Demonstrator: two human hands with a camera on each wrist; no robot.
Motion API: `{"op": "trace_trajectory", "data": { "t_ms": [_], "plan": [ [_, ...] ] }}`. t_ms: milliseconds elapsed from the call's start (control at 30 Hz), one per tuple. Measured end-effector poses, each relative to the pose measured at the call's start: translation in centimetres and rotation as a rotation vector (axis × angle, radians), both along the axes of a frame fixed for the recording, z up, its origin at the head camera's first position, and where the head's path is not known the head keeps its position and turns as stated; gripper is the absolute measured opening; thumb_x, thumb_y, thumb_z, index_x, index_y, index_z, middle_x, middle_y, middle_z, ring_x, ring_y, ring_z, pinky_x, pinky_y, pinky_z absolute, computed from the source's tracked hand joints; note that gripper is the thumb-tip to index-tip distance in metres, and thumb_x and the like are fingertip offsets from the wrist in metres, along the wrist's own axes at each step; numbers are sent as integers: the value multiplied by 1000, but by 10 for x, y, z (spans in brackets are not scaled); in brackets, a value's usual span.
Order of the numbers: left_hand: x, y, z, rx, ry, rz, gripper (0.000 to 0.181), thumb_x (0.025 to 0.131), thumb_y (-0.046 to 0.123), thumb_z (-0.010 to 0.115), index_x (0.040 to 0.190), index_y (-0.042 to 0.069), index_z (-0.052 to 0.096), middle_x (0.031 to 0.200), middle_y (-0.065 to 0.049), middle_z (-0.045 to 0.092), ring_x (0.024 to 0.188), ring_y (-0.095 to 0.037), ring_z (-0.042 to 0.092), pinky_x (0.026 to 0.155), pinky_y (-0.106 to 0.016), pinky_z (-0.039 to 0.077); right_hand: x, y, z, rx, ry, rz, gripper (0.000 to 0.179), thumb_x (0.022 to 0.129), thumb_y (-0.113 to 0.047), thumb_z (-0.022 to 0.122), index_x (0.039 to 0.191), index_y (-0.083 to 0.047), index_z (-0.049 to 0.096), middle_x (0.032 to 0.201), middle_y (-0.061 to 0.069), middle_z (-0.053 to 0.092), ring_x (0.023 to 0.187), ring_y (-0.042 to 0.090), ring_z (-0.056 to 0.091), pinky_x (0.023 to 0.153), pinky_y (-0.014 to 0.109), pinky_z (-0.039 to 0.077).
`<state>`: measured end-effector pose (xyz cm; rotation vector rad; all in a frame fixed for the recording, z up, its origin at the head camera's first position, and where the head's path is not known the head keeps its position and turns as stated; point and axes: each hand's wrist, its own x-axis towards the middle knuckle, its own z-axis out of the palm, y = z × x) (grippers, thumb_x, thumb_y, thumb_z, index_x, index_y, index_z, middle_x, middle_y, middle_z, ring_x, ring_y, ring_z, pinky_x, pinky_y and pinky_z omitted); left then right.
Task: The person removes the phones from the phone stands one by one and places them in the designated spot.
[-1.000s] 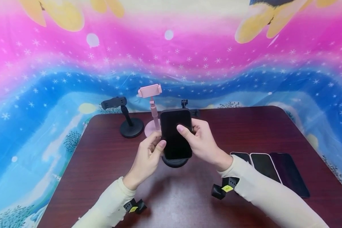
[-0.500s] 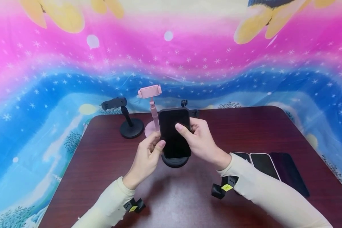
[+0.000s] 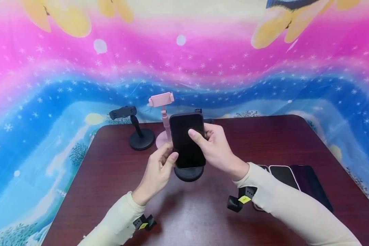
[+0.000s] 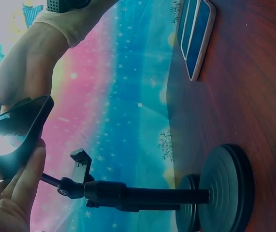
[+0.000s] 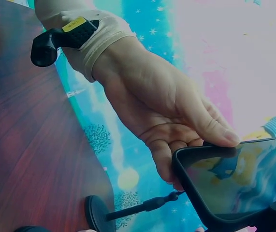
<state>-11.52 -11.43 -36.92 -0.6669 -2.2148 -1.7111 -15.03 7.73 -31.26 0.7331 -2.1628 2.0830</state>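
Note:
A black smartphone (image 3: 184, 147) is held up with its dark screen facing the person. My right hand (image 3: 219, 148) grips its right edge, thumb lying over the screen and fingers behind. At the lower left edge, my left hand (image 3: 155, 171) pinches the phone between thumb and curled fingers; the right wrist view shows this hand (image 5: 162, 106) at the phone's edge. Below the phone is the round base (image 3: 189, 175) of a black phone stand. Its pole (image 4: 152, 195) rises in the left wrist view, and its upper arm runs behind the phone, where the holder is hidden.
A black phone stand (image 3: 141, 138) and a pink phone stand (image 3: 166, 118) stand at the back left. Part of another black stand (image 3: 209, 120) shows behind the phone. Three phones (image 3: 312, 186) lie side by side at the right of the brown table (image 3: 89, 177), partly under the right sleeve.
The phone has shifted slightly up and to the left, with the right hand moving along with it. The left hand keeps nearly the same place at its lower edge.

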Motion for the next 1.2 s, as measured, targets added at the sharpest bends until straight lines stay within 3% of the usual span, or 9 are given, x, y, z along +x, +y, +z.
{"op": "trace_trajectory", "data": {
  "t_ms": [833,1200],
  "plan": [
    [0,0,1,-2,-3,17,19,102,10,58,118,4,66,100,-15,73,75,-6,64,68,-31,61,-4,-5,7,-24,2,-12,23,102,-11,59,116,5,69,96,28,75,77,16,77,70,39,64],
    [-1,0,1,56,-19,-38,21,102,6,57,121,1,64,110,-21,73,86,-5,71,75,-31,64,-6,-6,9,-28,18,-20,25,103,-14,60,114,5,70,95,27,75,78,15,77,71,37,64]
  ]
}}
